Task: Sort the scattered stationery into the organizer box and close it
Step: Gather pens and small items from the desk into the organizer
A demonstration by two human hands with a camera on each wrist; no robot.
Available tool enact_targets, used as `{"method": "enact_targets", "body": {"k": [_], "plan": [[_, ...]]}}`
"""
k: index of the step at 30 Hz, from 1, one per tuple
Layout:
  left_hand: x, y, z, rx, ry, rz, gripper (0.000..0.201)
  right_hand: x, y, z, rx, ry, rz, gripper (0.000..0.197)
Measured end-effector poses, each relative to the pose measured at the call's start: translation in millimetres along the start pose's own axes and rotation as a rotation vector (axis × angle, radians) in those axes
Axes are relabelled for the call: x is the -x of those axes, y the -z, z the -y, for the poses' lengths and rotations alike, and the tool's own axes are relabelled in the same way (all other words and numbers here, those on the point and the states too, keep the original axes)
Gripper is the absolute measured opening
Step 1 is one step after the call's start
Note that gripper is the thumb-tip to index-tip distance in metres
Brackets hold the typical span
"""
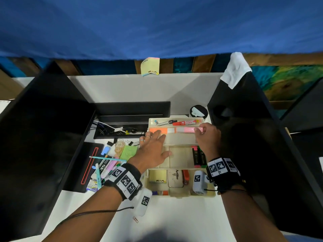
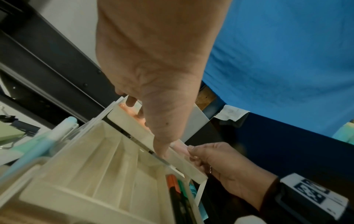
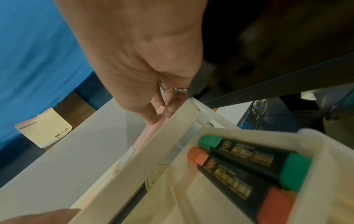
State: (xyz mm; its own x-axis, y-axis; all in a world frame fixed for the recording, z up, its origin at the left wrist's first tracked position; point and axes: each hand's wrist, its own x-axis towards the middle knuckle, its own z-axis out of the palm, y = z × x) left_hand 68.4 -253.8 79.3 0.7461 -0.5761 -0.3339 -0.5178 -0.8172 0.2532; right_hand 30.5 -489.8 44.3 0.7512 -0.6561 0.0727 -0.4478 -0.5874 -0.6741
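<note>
While left hand (image 1: 153,147) lies spread on orange highlighter (image 1: 158,131); right hand (image 1: 207,137) pinches pink highlighter (image 1: 186,130).

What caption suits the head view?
Both hands lay pink and orange highlighters into the organizer box.

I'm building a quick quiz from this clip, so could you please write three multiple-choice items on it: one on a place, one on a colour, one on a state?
1. Where do the two black highlighters lie?
A. In the organizer box's middle row, right compartment
B. On the desk left of the box
C. In the far tray

2. What colours are their caps?
A. Blue and yellow
B. Green and orange-red
C. Both purple

3. How is the right hand engaged?
A. Flat on the desk
B. Pinching the pink marker's end
C. Holding sticky notes

Answers: 1 A, the head view shows them there. 2 B, the right wrist view shows the caps. 3 B, fingertips close on the pink end.
</note>
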Motion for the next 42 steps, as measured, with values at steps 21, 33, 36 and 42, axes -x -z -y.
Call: {"method": "enact_targets", "body": {"k": [21,33,36,42], "plan": [[-15.2,-4.7,-2.2,0.026,-0.045,-0.058,0.089,18.2,-17.5,19.8,0.177,0.263,0.171,0.028],[-27.3,-10.2,-4.6,0.029,-0.129,-0.118,0.091,17.5,-12.0,26.5,0.255,0.215,0.115,0.024],[-24.0,-9.4,1.7,0.057,-0.133,-0.102,0.094,19.8,-12.9,28.2,0.268,0.213,0.109,0.025],[13.8,-4.1,54.1,0.331,-0.082,-0.182,0.068,48.4,-22.7,56.0,0.091,0.404,0.117,0.015]]}}
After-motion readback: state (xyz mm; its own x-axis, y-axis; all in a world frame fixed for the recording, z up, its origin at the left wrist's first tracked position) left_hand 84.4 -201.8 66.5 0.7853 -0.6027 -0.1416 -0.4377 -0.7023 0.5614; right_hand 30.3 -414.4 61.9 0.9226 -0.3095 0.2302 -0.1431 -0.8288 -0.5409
